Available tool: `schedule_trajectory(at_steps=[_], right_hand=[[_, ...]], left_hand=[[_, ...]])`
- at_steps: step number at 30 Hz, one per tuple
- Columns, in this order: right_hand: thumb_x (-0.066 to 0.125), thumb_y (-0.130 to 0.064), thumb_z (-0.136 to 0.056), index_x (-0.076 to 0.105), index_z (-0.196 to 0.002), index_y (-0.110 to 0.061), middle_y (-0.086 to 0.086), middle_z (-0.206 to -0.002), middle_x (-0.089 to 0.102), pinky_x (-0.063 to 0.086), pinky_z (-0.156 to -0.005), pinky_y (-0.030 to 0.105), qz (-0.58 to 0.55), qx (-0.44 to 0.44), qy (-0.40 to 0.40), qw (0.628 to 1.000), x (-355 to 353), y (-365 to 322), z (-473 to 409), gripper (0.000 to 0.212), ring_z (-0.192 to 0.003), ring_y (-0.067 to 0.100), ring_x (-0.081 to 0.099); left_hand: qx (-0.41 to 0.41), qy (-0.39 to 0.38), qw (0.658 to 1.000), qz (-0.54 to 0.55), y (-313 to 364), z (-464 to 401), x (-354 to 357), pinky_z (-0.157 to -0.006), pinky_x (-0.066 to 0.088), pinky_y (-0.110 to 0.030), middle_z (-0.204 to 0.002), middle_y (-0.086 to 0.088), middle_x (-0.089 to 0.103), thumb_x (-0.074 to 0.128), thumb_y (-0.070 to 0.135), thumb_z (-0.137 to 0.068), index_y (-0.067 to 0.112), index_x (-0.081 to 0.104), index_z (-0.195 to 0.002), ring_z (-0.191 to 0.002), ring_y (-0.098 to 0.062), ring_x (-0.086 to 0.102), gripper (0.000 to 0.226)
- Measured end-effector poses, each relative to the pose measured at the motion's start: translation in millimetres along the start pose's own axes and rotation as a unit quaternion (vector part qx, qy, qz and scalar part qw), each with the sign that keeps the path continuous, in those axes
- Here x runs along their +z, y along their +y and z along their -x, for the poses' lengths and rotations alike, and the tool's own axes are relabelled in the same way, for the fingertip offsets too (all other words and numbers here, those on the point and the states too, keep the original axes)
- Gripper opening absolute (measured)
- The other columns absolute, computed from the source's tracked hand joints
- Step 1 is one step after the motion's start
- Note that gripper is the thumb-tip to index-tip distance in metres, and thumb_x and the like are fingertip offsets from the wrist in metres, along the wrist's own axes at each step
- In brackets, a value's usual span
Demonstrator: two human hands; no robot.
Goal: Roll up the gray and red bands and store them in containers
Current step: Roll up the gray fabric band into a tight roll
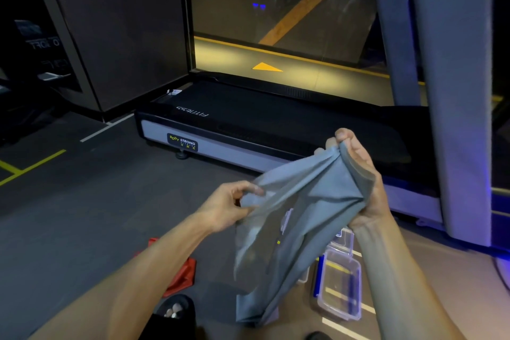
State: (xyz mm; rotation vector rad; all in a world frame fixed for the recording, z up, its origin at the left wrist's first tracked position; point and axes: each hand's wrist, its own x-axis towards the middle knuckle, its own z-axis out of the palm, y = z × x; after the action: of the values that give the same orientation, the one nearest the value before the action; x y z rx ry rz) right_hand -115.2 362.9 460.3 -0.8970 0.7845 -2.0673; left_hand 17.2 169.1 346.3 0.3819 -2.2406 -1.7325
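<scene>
I hold the gray band [289,218] up in front of me with both hands, above the floor and on the near side of the treadmill [248,130]. My right hand [358,182] is clamped on the band's upper end, thumb and fingers bunching the fabric into tight folds, raised just in front of the treadmill's black deck. My left hand [229,207] sits lower and further from the treadmill, pinching the band's left edge between thumb and curled fingers. The two hands are apart, with the fabric stretched loosely between them, and the rest of the band hangs down in a long slack fold toward the floor.

Below the band, on the floor nearer to me than the treadmill, lie clear plastic containers [340,284] with blue clips; the hanging fabric partly hides one of them. The red band [182,273] lies on the dark floor, also on my side of the treadmill, below my left forearm, which covers part of it. My foot in a black sandal [174,309] shows close to the red band.

The treadmill's gray side rail carries a "Body Strong" label [182,142], and its gray upright post [455,91] rises beside my right hand. Beyond the treadmill is a glass wall [276,8], through which a yellow arrow [266,67] shows on the ground.
</scene>
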Motion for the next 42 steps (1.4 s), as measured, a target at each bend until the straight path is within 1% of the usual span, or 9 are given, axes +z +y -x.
schedule_trajectory(at_steps=[3, 5, 9, 14, 20, 25, 30, 35, 42], right_hand=[[0.081, -0.033, -0.085, 0.058, -0.097, -0.019, -0.003, -0.078, 0.048, 0.049, -0.065, 0.024, 0.016, -0.006, 0.004, 1.000, -0.7, -0.1, 0.1, 0.029, -0.068, 0.011, 0.049], [0.077, -0.032, -0.088, 0.056, -0.100, -0.018, -0.003, -0.076, 0.047, 0.050, -0.064, 0.025, 0.012, -0.008, 0.001, 1.000, 0.3, -0.2, -0.1, 0.028, -0.066, 0.011, 0.049], [0.074, -0.028, -0.089, 0.057, -0.092, -0.020, -0.005, -0.073, 0.046, 0.048, -0.062, 0.024, -0.016, -0.008, 0.001, 1.000, 4.3, -1.7, 0.5, 0.019, -0.062, 0.009, 0.045], [0.070, -0.025, -0.094, 0.055, -0.092, -0.020, -0.006, -0.074, 0.048, 0.047, -0.060, 0.023, -0.022, -0.017, 0.008, 1.000, 5.6, -2.9, 0.7, 0.015, -0.063, 0.009, 0.044], [0.078, -0.027, -0.086, 0.057, -0.090, -0.019, -0.006, -0.073, 0.048, 0.047, -0.061, 0.022, -0.041, -0.025, -0.005, 0.999, 6.2, -1.4, -1.7, 0.023, -0.063, 0.008, 0.045], [0.084, -0.030, -0.081, 0.056, -0.091, -0.019, -0.006, -0.072, 0.049, 0.046, -0.061, 0.022, -0.033, -0.018, 0.001, 0.999, 9.6, 0.7, -3.1, 0.031, -0.062, 0.008, 0.045], [0.082, -0.028, -0.083, 0.058, -0.088, -0.020, -0.006, -0.073, 0.049, 0.047, -0.061, 0.022, -0.049, -0.021, -0.003, 0.999, 10.6, 1.5, -4.2, 0.026, -0.062, 0.008, 0.045], [0.080, -0.028, -0.085, 0.057, -0.089, -0.019, -0.006, -0.072, 0.049, 0.046, -0.061, 0.022, -0.036, -0.014, -0.009, 0.999, 11.3, 3.7, -5.1, 0.025, -0.062, 0.008, 0.045], [0.083, -0.028, -0.083, 0.056, -0.097, -0.016, 0.000, -0.080, 0.051, 0.049, -0.064, 0.025, 0.013, 0.031, -0.037, 0.999, 10.8, 8.1, -8.1, 0.032, -0.067, 0.012, 0.051]], left_hand=[[-0.013, -0.096, 0.995, 0.008, -3.5, 2.8, -0.3, -0.101, 0.048, -0.025, -0.137, 0.013, 0.046, 0.078, 0.018, -0.077, 0.026, 0.040, -0.136, -0.119, 0.007, 0.053, 0.071], [-0.030, -0.088, 0.996, -0.010, -5.7, 3.7, -0.3, -0.086, 0.054, -0.039, -0.124, 0.004, 0.053, 0.073, 0.012, -0.074, 0.031, 0.045, -0.124, -0.104, -0.010, 0.058, 0.060], [-0.006, -0.006, 0.995, -0.101, -9.1, 1.9, 2.6, -0.069, 0.049, -0.028, -0.095, 0.008, 0.068, 0.058, 0.009, -0.068, 0.034, 0.065, -0.087, -0.078, -0.010, 0.059, 0.033], [-0.010, -0.098, 0.990, -0.098, -14.2, 6.5, 3.2, -0.105, 0.045, -0.034, -0.138, 0.006, 0.054, 0.064, 0.004, -0.080, 0.037, 0.050, -0.132, -0.125, -0.010, 0.054, 0.063], [0.001, 0.029, 0.981, -0.193, -25.7, 4.0, -1.6, -0.065, 0.045, -0.025, -0.069, 0.019, 0.058, 0.064, -0.006, -0.074, 0.043, 0.061, -0.082, -0.062, 0.000, 0.050, 0.050], [-0.038, -0.078, 0.989, -0.120, -33.7, 7.1, -3.9, -0.102, 0.047, -0.018, -0.132, 0.018, 0.060, 0.079, 0.013, -0.084, 0.045, 0.052, -0.133, -0.118, -0.002, 0.060, 0.064], [-0.040, -0.013, 0.978, -0.206, -42.6, 2.6, -14.6, -0.071, 0.048, -0.028, -0.074, 0.017, 0.061, 0.071, 0.003, -0.074, 0.051, 0.064, -0.085, -0.066, -0.005, 0.053, 0.050], [-0.072, -0.117, 0.965, -0.225, -38.7, 10.2, -14.5, -0.113, 0.042, -0.033, -0.146, 0.017, 0.050, 0.070, 0.015, -0.084, 0.054, 0.039, -0.145, -0.130, -0.009, 0.052, 0.079], [0.059, -0.081, 0.944, -0.313, -8.6, 6.0, -3.4, -0.110, 0.036, -0.014, -0.133, 0.011, 0.062, 0.047, -0.015, -0.071, 0.017, 0.073, -0.113, -0.124, -0.001, 0.054, 0.059]])
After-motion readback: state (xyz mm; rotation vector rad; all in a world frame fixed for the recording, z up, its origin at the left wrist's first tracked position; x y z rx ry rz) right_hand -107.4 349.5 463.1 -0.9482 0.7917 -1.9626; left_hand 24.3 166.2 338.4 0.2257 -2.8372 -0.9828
